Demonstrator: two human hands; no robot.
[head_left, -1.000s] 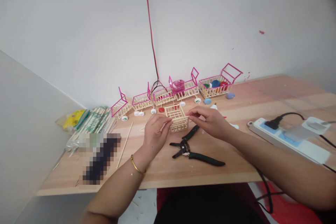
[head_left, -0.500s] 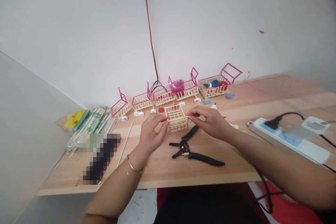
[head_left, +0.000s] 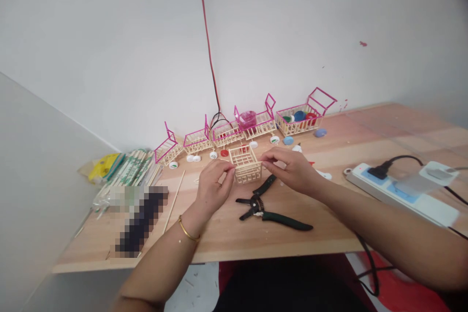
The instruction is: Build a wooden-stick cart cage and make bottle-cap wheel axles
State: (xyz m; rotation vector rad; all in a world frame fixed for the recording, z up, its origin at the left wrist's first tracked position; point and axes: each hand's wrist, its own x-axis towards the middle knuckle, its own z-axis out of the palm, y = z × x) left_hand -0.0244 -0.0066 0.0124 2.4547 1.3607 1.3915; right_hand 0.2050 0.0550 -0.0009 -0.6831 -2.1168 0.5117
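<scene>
Basket (head_left: 247,173): sits between both hands, near the centre of view, with open top facing up; shows pale rods joined in a grid. Cannot tell whether resting fully on the table (head_left: 321,241). Taken below as the clock's centre.

Left hand (head_left: 214,185): closes thumb and forefinger on the near rim corner toward 9 o'clock; wears a gold bangle (head_left: 187,231). Right hand (head_left: 288,168): pinches the near rim corner toward 3 o'clock. Set apart from each other, with the basket between.

Pliers (head_left: 255,204): lie at 6 o'clock, near the basket, with jaws spread and dark green handles splayed toward 1 and 4 o'clock.

Carts (head_left: 197,141): number five; line the wall (head_left: 109,34) from 9 round to 2 o'clock; carry pink trim. Caps (head_left: 288,141): show white, red and blue along the near sides.

Strip (head_left: 405,195): lies well apart at 3 o'clock; holds a black plug (head_left: 380,171).

Bag (head_left: 124,170): lies at 9 o'clock, filled with sticks. Loose stick (head_left: 174,201): lies between 8 and 9 o'clock.

Cord (head_left: 207,34): hangs toward 11 o'clock.
</scene>
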